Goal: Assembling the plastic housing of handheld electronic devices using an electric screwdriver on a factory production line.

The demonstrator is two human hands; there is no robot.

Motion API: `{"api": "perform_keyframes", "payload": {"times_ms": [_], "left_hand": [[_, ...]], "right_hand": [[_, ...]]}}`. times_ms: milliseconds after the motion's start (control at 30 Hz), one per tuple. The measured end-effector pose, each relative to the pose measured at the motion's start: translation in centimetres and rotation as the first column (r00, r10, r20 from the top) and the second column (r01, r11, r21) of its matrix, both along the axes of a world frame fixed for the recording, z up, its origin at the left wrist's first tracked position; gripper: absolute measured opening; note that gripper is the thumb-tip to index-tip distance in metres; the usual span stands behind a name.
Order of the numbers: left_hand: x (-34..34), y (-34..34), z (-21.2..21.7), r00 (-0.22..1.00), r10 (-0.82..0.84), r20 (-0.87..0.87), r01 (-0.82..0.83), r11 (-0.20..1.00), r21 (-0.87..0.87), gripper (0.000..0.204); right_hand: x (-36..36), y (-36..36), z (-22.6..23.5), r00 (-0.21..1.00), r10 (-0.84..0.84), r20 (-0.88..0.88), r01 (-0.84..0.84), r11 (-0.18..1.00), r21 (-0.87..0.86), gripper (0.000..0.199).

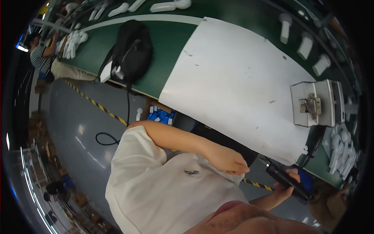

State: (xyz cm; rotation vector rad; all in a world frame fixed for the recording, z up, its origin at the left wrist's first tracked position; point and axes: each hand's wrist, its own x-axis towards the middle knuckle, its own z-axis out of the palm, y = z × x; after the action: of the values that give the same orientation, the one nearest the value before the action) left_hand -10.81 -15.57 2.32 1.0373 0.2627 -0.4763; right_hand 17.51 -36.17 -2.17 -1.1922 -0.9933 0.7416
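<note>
My right hand (286, 185) is wrapped around a black cylindrical bottle (287, 178), held tilted beside the table's front edge. A small silvery part shows at the bottle's upper left end. In front of my chest, my left hand (230, 160) is closed, its fingers curled together. Whatever it may hold is hidden. Both hands are off the table; a large white sheet (237, 82) covers the part of it beyond them. On the sheet's right end stands a metal box-like fixture (326, 103) with a small bracket on its face.
A black backpack (134, 52) lies on the green table (165, 43) at the left. Bagged white devices (343, 150) lie at the right. More white handheld devices (171, 5) line the far side. Below the edge is a box of blue packets (159, 116). Another person (41, 58) sits far left.
</note>
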Motion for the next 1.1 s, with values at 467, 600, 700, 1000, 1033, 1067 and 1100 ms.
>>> {"api": "perform_keyframes", "payload": {"times_ms": [467,600,700,1000,1033,1067,1100], "left_hand": [[29.5,13.2,8.0,0.732,-0.33,0.596,-0.681,-0.327,0.655,0.026],[25.0,13.1,6.0,0.446,-0.169,0.879,-0.893,-0.155,0.423,0.027],[19.0,15.8,4.9,0.529,-0.214,0.821,-0.841,-0.262,0.474,0.022],[10.3,28.0,-2.0,0.821,-0.052,0.569,-0.442,-0.69,0.574,0.028],[10.4,28.7,-2.2,0.844,-0.113,0.524,-0.415,-0.756,0.506,0.03],[10.3,29.5,-2.4,0.866,-0.167,0.472,-0.391,-0.814,0.429,0.031],[10.2,30.2,-2.5,0.867,-0.165,0.47,-0.388,-0.816,0.429,0.031]], "right_hand": [[-2.6,2.8,0.1,0.993,-0.098,-0.071,0.104,0.99,0.091,0.053],[-2.3,2.0,-1.1,0.983,-0.128,-0.133,0.136,0.99,0.049,0.051],[-2.3,2.7,-0.7,0.979,-0.117,-0.169,0.136,0.985,0.105,0.053],[-2.0,5.4,-0.2,0.985,-0.032,-0.168,0.064,0.979,0.192,0.054],[-1.9,5.7,-0.1,0.987,-0.014,-0.159,0.045,0.98,0.193,0.054],[-1.9,6.1,-0.1,0.989,0.005,-0.15,0.024,0.981,0.193,0.053],[-1.9,6.3,0.0,0.988,0.008,-0.151,0.022,0.981,0.195,0.053]]}}
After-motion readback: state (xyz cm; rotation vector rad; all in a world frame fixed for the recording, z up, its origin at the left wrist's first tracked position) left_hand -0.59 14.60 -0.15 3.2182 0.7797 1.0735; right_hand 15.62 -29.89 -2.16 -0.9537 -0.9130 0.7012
